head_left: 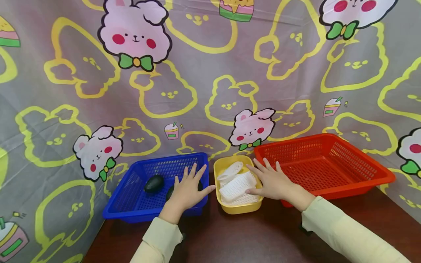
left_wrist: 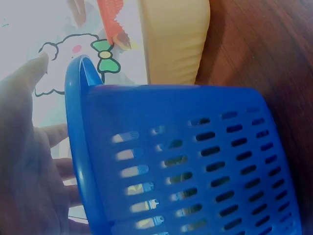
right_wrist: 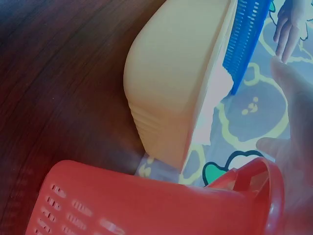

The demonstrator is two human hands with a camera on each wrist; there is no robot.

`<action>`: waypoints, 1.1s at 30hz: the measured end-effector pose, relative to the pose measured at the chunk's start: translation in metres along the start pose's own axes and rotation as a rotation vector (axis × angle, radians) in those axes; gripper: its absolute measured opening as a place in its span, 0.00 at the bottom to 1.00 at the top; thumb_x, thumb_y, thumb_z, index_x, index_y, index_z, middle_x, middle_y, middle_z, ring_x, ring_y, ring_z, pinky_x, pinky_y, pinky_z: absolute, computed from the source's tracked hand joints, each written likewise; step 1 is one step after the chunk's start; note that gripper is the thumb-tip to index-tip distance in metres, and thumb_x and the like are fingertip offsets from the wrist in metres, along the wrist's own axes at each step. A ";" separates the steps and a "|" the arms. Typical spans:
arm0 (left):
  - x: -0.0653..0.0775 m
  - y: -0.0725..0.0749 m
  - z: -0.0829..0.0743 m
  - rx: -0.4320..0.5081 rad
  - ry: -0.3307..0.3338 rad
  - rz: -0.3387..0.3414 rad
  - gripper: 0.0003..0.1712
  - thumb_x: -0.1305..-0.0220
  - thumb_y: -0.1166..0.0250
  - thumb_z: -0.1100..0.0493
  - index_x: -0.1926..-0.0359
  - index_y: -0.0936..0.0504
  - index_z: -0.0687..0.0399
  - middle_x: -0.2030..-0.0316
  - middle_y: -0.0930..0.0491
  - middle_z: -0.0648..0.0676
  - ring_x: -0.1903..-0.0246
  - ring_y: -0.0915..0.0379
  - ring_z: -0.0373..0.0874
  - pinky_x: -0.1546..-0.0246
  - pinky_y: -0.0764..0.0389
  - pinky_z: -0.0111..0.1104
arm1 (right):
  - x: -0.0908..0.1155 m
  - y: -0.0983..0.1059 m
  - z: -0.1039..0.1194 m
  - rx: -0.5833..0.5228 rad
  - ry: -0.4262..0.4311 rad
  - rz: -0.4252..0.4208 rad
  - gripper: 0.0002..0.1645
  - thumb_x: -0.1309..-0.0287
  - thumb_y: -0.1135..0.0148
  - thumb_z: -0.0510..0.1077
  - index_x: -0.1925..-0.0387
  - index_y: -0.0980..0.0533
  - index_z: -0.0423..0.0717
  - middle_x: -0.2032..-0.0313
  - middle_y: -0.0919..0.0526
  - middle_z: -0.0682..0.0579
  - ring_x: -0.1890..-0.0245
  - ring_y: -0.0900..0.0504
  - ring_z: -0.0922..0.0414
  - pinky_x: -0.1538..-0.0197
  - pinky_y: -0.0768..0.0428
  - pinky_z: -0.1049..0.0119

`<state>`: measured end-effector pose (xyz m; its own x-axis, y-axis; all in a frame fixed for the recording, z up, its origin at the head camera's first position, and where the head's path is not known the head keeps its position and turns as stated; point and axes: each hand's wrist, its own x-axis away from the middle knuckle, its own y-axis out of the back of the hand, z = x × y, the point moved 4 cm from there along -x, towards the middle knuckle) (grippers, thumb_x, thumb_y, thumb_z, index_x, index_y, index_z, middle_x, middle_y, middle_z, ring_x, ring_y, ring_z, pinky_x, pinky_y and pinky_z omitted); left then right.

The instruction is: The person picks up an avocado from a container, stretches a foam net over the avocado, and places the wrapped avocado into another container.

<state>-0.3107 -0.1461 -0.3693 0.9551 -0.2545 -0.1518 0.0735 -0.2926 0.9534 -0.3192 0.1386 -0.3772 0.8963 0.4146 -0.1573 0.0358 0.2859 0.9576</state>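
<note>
My left hand (head_left: 188, 190) hovers over the right part of a blue plastic basket (head_left: 120, 199), fingers spread and holding nothing. Inside that basket lies a dark green, avocado-like oval (head_left: 154, 183); another dark green piece (head_left: 169, 192) is mostly hidden by the hand. Between the baskets, a yellow tub (head_left: 238, 209) contains white foam net sleeves (head_left: 237, 188). Fingers apart, my right hand (head_left: 276, 183) hangs over the tub's right rim and the red basket's near left edge. In the left wrist view, the left fingers (left_wrist: 63, 168) show beyond the blue rim.
A red perforated basket (head_left: 332, 182) stands on the right; only its mesh floor and walls show inside. All three containers sit on a dark brown table (head_left: 236, 237). Close behind them hangs a cloth (head_left: 204, 102) printed with cartoon rabbits.
</note>
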 end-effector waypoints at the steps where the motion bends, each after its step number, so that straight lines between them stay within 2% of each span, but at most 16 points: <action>1: 0.000 0.000 0.000 0.009 -0.001 0.003 0.50 0.34 0.43 0.25 0.19 0.44 0.38 0.21 0.51 0.60 0.23 0.61 0.68 0.33 0.60 0.71 | 0.001 0.001 0.000 -0.002 0.002 -0.002 0.58 0.45 0.34 0.74 0.22 0.38 0.49 0.23 0.44 0.36 0.25 0.52 0.28 0.32 0.60 0.24; 8: 0.003 0.005 0.006 -0.003 -0.011 0.023 0.48 0.34 0.45 0.24 0.20 0.41 0.39 0.23 0.44 0.59 0.25 0.51 0.66 0.32 0.52 0.69 | 0.004 0.006 0.001 0.023 0.035 -0.024 0.54 0.44 0.30 0.69 0.23 0.36 0.49 0.25 0.39 0.36 0.26 0.47 0.28 0.31 0.53 0.27; 16: 0.003 0.021 0.011 -0.011 -0.057 -0.022 0.44 0.32 0.43 0.28 0.23 0.33 0.45 0.26 0.35 0.60 0.29 0.40 0.66 0.36 0.39 0.68 | 0.007 0.014 0.008 0.001 0.087 -0.066 0.47 0.43 0.27 0.60 0.27 0.31 0.46 0.28 0.33 0.36 0.28 0.41 0.29 0.31 0.45 0.30; 22: 0.005 0.028 0.019 0.007 -0.087 -0.029 0.42 0.30 0.42 0.30 0.25 0.31 0.47 0.29 0.31 0.59 0.31 0.34 0.61 0.36 0.32 0.60 | 0.010 0.018 0.014 0.004 0.124 -0.076 0.41 0.42 0.27 0.56 0.30 0.28 0.46 0.32 0.27 0.36 0.31 0.35 0.31 0.34 0.35 0.33; 27: 0.007 0.035 0.027 0.034 -0.084 -0.053 0.40 0.29 0.41 0.32 0.26 0.29 0.47 0.31 0.28 0.56 0.33 0.31 0.58 0.36 0.31 0.57 | 0.011 0.020 0.017 0.001 0.123 -0.065 0.40 0.41 0.28 0.57 0.30 0.27 0.48 0.35 0.24 0.38 0.33 0.31 0.33 0.41 0.26 0.35; 33: 0.009 0.046 0.037 0.037 -0.060 -0.063 0.38 0.30 0.38 0.35 0.27 0.28 0.47 0.32 0.26 0.57 0.34 0.30 0.59 0.37 0.33 0.63 | 0.013 0.020 0.019 -0.012 0.104 -0.040 0.39 0.40 0.29 0.58 0.31 0.26 0.50 0.38 0.22 0.37 0.39 0.23 0.38 0.45 0.21 0.39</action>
<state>-0.3096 -0.1960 -0.3367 0.9300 -0.2889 -0.2271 0.1209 -0.3430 0.9315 -0.2984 0.1327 -0.3557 0.8436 0.4896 -0.2205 0.0654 0.3140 0.9472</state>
